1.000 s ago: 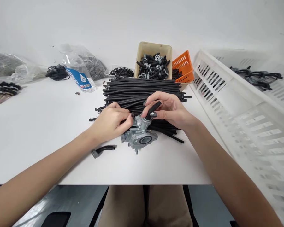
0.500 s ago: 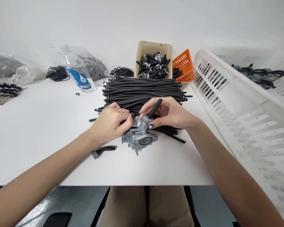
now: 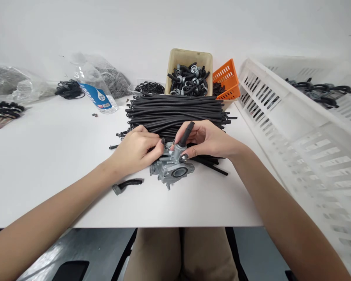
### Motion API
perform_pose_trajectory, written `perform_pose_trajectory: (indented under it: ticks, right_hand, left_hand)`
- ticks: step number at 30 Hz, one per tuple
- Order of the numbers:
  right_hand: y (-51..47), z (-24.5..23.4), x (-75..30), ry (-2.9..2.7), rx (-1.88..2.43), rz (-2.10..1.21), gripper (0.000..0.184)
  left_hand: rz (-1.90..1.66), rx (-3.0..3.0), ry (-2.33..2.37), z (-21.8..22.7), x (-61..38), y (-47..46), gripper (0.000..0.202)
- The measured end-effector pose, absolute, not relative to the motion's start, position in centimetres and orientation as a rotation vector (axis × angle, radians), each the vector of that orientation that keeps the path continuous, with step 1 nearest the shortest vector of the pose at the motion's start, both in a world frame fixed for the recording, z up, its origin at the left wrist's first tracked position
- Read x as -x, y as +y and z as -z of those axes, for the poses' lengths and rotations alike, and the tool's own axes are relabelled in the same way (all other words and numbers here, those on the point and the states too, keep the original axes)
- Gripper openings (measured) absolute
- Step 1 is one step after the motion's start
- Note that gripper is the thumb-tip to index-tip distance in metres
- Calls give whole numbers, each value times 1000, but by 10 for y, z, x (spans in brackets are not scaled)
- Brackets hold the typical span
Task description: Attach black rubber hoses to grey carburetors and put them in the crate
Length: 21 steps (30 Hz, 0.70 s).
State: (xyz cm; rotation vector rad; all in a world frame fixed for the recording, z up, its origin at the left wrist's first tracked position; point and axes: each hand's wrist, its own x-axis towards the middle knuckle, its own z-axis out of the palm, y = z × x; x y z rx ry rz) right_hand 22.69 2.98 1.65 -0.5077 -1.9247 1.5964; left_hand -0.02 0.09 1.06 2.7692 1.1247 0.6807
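The left hand [image 3: 139, 150] hides part of the carburetor [image 3: 172, 168]; the right hand [image 3: 209, 139] covers some black hoses [image 3: 172, 113]. The white crate [image 3: 300, 124] is cut off at right. Brown crumbs [image 3: 94, 115] near the bottle [image 3: 97, 95] are too small to identify.

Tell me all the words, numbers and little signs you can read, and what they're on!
Words or numbers: none readable.
Blue label on the bottle: white writing, too small and blurred; a white drop shape and a barcode.
Right thumbnail: a white star.
Metal part: no writing I can make out.
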Motion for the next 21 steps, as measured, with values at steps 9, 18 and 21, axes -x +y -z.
perform_pose_trajectory:
  ticks: [9,18,21]
  right_hand:
    - [27,-20,-224,-1972,585,-1472,36]
    - [23,-21,-223,-2021,594,-1361,33]
    - [23,-21,-221,-2026,561,-1355,30]
  left_hand:
    - [-666,-2786,1111,-11,0,2,40]
    - [-686,-2797,1092,-9,2,2,39]
    - [-681,-2799,1094,-9,2,2,39]
